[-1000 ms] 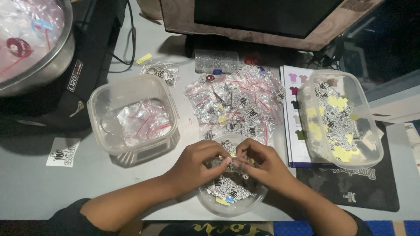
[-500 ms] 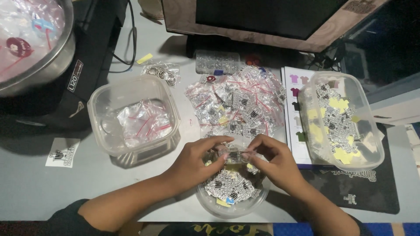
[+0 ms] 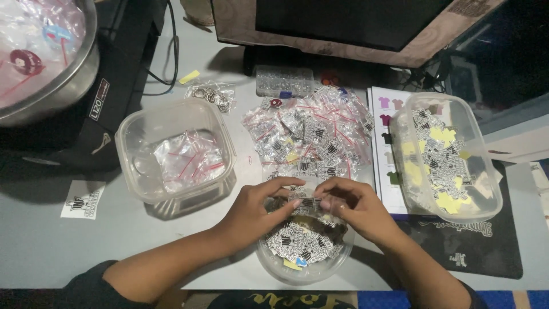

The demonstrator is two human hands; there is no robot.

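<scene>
My left hand (image 3: 254,209) and my right hand (image 3: 357,206) meet above a round clear bowl (image 3: 274,264) filled with small black-and-white stickers. Between the fingertips of both hands I pinch a small clear zip bag (image 3: 304,203) with black-and-white stickers in it. Just beyond my hands lies a heap of filled red-striped zip bags (image 3: 311,134). The bowl's middle is partly hidden by my hands.
A square clear tub (image 3: 134,134) with empty zip bags sits at the left. A rectangular tub (image 3: 483,171) of stickers and yellow pieces sits at the right on a colour chart sheet (image 3: 384,143). A steel bowl (image 3: 86,63), a black device and a monitor base stand behind.
Both hands have lifted slightly from the round bowl and now hold the small bag between their fingertips a little higher over it.
</scene>
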